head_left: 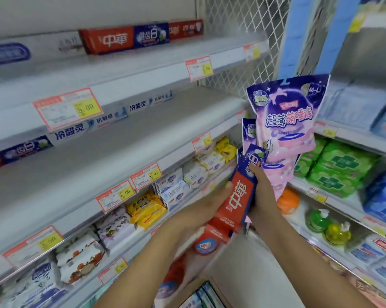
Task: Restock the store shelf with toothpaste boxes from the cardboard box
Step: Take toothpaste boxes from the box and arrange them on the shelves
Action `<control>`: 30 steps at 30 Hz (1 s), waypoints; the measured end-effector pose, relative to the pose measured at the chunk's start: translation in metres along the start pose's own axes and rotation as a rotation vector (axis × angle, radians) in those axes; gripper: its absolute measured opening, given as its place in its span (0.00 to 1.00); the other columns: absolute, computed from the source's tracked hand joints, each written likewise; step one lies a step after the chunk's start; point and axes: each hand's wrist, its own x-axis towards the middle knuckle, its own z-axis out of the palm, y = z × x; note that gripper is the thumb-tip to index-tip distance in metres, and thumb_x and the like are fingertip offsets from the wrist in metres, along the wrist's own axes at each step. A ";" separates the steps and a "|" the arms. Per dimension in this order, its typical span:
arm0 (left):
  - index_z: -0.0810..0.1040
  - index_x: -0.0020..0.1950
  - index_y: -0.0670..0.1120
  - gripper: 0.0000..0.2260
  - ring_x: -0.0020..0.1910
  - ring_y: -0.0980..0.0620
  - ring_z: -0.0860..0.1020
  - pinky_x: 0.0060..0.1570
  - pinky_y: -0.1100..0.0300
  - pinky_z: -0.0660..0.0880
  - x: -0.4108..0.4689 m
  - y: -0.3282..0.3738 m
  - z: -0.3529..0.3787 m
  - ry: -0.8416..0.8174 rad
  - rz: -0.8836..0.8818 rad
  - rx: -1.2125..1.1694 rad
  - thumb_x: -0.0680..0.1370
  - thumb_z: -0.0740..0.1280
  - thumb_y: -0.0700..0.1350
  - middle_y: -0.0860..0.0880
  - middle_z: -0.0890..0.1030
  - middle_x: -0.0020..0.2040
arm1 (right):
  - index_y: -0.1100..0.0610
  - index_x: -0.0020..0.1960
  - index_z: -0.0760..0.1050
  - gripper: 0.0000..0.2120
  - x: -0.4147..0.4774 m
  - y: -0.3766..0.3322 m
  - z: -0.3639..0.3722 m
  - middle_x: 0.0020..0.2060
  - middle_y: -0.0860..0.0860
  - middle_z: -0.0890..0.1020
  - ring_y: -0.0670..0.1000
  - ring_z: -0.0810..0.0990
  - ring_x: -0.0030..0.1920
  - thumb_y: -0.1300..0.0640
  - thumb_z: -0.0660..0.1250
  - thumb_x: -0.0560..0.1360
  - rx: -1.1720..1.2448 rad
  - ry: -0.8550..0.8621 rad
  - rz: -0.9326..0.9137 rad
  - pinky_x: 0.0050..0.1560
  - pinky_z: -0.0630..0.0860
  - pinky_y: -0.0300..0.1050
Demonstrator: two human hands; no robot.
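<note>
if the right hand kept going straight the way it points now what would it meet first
Probably the hanging pink and purple plastic pack just above it; the right hand, gripping red and blue toothpaste boxes, points up toward it, though depth is unclear.

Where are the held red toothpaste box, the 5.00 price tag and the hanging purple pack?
held red toothpaste box (240, 200): head view, on its red front face.
5.00 price tag (86, 107): head view, on its yellow price patch.
hanging purple pack (287, 117): head view, on its printed front.

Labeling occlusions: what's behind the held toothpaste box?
Pink-purple hanging packs show behind the toothpaste box; their lower parts are covered by it and the right hand.
</note>
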 end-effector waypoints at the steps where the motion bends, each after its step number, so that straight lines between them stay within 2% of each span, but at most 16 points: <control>1: 0.68 0.61 0.62 0.19 0.53 0.48 0.82 0.58 0.52 0.77 -0.003 0.015 0.000 -0.020 0.028 0.033 0.73 0.59 0.67 0.50 0.82 0.53 | 0.57 0.68 0.69 0.26 -0.001 -0.010 0.007 0.43 0.55 0.80 0.51 0.81 0.35 0.48 0.67 0.74 0.003 -0.003 -0.035 0.34 0.80 0.44; 3: 0.65 0.55 0.66 0.10 0.51 0.49 0.82 0.55 0.56 0.78 -0.009 0.041 0.000 -0.041 0.086 0.038 0.77 0.62 0.59 0.52 0.81 0.52 | 0.55 0.68 0.69 0.23 -0.003 -0.032 0.022 0.45 0.56 0.80 0.51 0.81 0.36 0.49 0.65 0.75 -0.015 -0.022 -0.119 0.34 0.80 0.44; 7: 0.69 0.62 0.55 0.13 0.40 0.54 0.80 0.42 0.63 0.78 -0.019 0.090 -0.004 0.003 0.187 0.006 0.78 0.64 0.50 0.50 0.81 0.46 | 0.55 0.70 0.68 0.25 -0.011 -0.072 0.058 0.52 0.59 0.80 0.53 0.81 0.41 0.49 0.65 0.76 0.012 -0.063 -0.192 0.38 0.81 0.46; 9: 0.71 0.61 0.50 0.11 0.37 0.54 0.80 0.37 0.64 0.78 -0.027 0.116 -0.007 0.011 0.219 -0.011 0.79 0.63 0.48 0.49 0.81 0.44 | 0.57 0.69 0.70 0.24 -0.016 -0.091 0.078 0.48 0.58 0.81 0.53 0.81 0.39 0.48 0.64 0.76 0.035 -0.084 -0.175 0.38 0.80 0.46; 11: 0.74 0.55 0.49 0.07 0.32 0.55 0.80 0.34 0.64 0.78 -0.035 0.143 -0.012 0.042 0.232 -0.028 0.79 0.64 0.48 0.50 0.82 0.38 | 0.59 0.65 0.73 0.21 -0.021 -0.111 0.099 0.42 0.56 0.81 0.52 0.81 0.35 0.47 0.62 0.77 0.016 -0.120 -0.171 0.35 0.80 0.44; 14: 0.76 0.48 0.47 0.04 0.31 0.54 0.80 0.35 0.63 0.78 -0.052 0.185 -0.024 0.096 0.281 0.024 0.78 0.65 0.47 0.49 0.82 0.36 | 0.59 0.56 0.76 0.16 -0.025 -0.143 0.133 0.33 0.53 0.82 0.50 0.81 0.29 0.48 0.61 0.78 0.017 -0.199 -0.203 0.30 0.79 0.41; 17: 0.77 0.44 0.46 0.04 0.29 0.54 0.80 0.33 0.64 0.78 -0.074 0.227 -0.041 0.154 0.336 0.119 0.77 0.65 0.44 0.48 0.82 0.33 | 0.58 0.48 0.76 0.12 -0.027 -0.170 0.173 0.28 0.51 0.82 0.48 0.81 0.28 0.51 0.59 0.79 0.039 -0.301 -0.274 0.32 0.79 0.41; 19: 0.78 0.44 0.45 0.05 0.28 0.53 0.80 0.32 0.63 0.78 -0.088 0.251 -0.053 0.213 0.342 0.166 0.77 0.65 0.44 0.48 0.82 0.33 | 0.57 0.48 0.76 0.12 -0.021 -0.183 0.199 0.34 0.52 0.83 0.49 0.82 0.33 0.51 0.59 0.80 0.043 -0.360 -0.327 0.42 0.79 0.46; 20: 0.78 0.43 0.44 0.06 0.28 0.53 0.80 0.33 0.63 0.78 -0.093 0.262 -0.060 0.246 0.339 0.184 0.77 0.65 0.45 0.48 0.82 0.33 | 0.58 0.51 0.77 0.12 -0.016 -0.187 0.210 0.39 0.53 0.84 0.50 0.82 0.37 0.51 0.59 0.80 0.033 -0.379 -0.352 0.47 0.78 0.49; 22: 0.78 0.42 0.44 0.08 0.28 0.52 0.79 0.34 0.62 0.78 -0.098 0.278 -0.077 0.326 0.337 0.171 0.77 0.64 0.46 0.47 0.82 0.32 | 0.58 0.56 0.76 0.15 -0.002 -0.190 0.229 0.44 0.54 0.83 0.50 0.80 0.39 0.49 0.58 0.80 -0.005 -0.449 -0.388 0.47 0.76 0.48; 24: 0.78 0.42 0.44 0.07 0.29 0.52 0.79 0.36 0.62 0.77 -0.098 0.288 -0.099 0.416 0.323 0.120 0.76 0.65 0.46 0.47 0.82 0.32 | 0.54 0.51 0.77 0.15 0.012 -0.187 0.240 0.40 0.48 0.83 0.48 0.78 0.39 0.46 0.56 0.81 -0.153 -0.489 -0.429 0.43 0.72 0.44; 25: 0.77 0.41 0.44 0.07 0.29 0.52 0.79 0.36 0.62 0.77 -0.097 0.291 -0.109 0.454 0.305 0.110 0.76 0.65 0.47 0.47 0.82 0.31 | 0.53 0.53 0.77 0.17 0.020 -0.184 0.243 0.44 0.47 0.84 0.49 0.79 0.45 0.45 0.55 0.81 -0.317 -0.457 -0.475 0.48 0.72 0.45; 26: 0.77 0.41 0.44 0.08 0.27 0.52 0.79 0.35 0.63 0.77 -0.096 0.292 -0.120 0.492 0.279 0.117 0.75 0.65 0.48 0.48 0.82 0.30 | 0.55 0.60 0.76 0.19 0.027 -0.181 0.244 0.55 0.49 0.82 0.53 0.78 0.55 0.45 0.53 0.81 -0.506 -0.400 -0.542 0.58 0.70 0.47; 27: 0.77 0.41 0.45 0.08 0.26 0.52 0.79 0.33 0.63 0.77 -0.093 0.292 -0.130 0.523 0.250 0.136 0.75 0.65 0.48 0.48 0.81 0.29 | 0.57 0.67 0.72 0.22 0.034 -0.178 0.243 0.64 0.52 0.76 0.55 0.72 0.65 0.45 0.52 0.82 -0.697 -0.345 -0.618 0.65 0.65 0.46; 28: 0.77 0.42 0.44 0.08 0.25 0.52 0.79 0.33 0.63 0.77 -0.091 0.292 -0.140 0.550 0.224 0.162 0.75 0.66 0.48 0.48 0.81 0.29 | 0.58 0.70 0.68 0.23 0.044 -0.175 0.241 0.70 0.55 0.70 0.55 0.67 0.70 0.46 0.50 0.82 -0.867 -0.317 -0.687 0.68 0.61 0.45; 30: 0.76 0.43 0.44 0.08 0.25 0.52 0.79 0.34 0.61 0.77 -0.086 0.292 -0.158 0.601 0.171 0.234 0.76 0.66 0.49 0.48 0.81 0.28 | 0.61 0.66 0.73 0.23 0.065 -0.166 0.237 0.67 0.60 0.73 0.58 0.70 0.67 0.47 0.49 0.83 -1.151 -0.284 -0.817 0.67 0.62 0.49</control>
